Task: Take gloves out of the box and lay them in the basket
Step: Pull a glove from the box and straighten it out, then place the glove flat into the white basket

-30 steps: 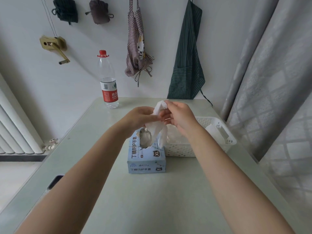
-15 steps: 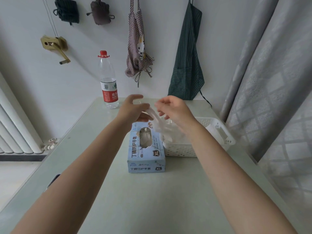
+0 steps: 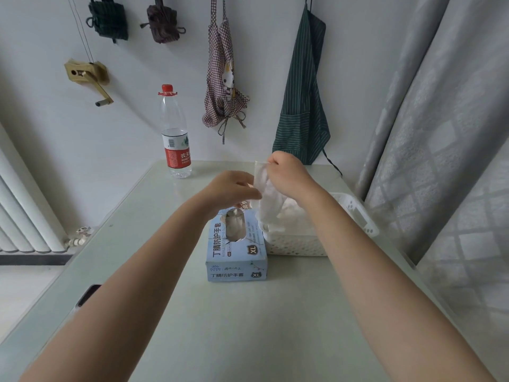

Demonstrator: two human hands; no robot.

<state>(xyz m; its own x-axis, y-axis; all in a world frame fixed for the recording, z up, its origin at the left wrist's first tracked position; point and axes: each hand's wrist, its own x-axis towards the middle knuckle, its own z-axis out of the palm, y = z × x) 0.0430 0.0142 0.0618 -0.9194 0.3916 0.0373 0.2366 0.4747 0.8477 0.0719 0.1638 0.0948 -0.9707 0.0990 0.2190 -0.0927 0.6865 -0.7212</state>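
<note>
A person's right hand [image 3: 289,175] pinches the top edge of a white glove [image 3: 268,199] between thumb and curled fingers, holding it up so it hangs above the near left corner of a white basket [image 3: 297,244]. The left hand [image 3: 231,188] hovers just beside the glove over the far end of a blue glove box [image 3: 237,249]; its fingers are loosely curled, and whether they touch the glove cannot be told. The box lies mid-table with its oval opening facing up and more gloves showing inside, its right side touching the basket. The basket sits toward the table's [image 3: 248,326] right edge and holds white gloves. A water bottle [image 3: 176,133] stands near the far left corner. A dark phone [image 3: 88,295] lies at the left edge.
</note>
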